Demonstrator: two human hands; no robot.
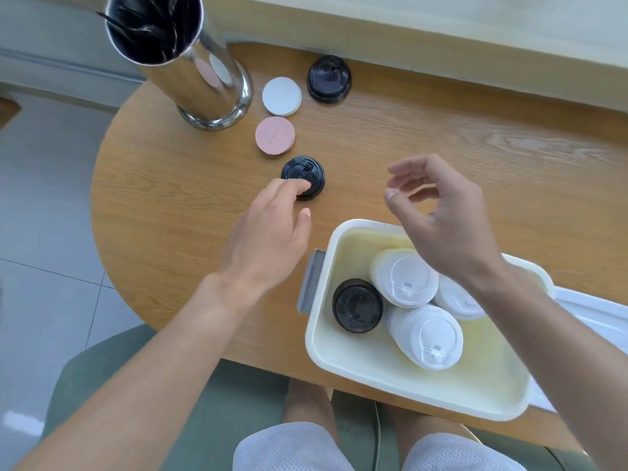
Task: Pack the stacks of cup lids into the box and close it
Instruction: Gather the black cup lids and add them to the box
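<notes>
A cream box (356, 363) sits at the table's near right. Inside it lie three white lid stacks (404, 278) and one black lid stack (356, 305). A small black lid stack (304, 173) stands on the table left of the box. My left hand (268, 229) reaches to it, and its fingertips touch the stack's near edge. My right hand (438, 215) hovers above the box's far rim with loosely curled fingers, holding nothing. A second black lid stack (329, 79) stands near the table's far edge.
A tall steel canister (190, 69) with dark straws stands at the far left. A white disc (282, 96) and a pink disc (275, 136) lie between the canister and the black stacks. The box's white lid (591, 317) lies right of the box.
</notes>
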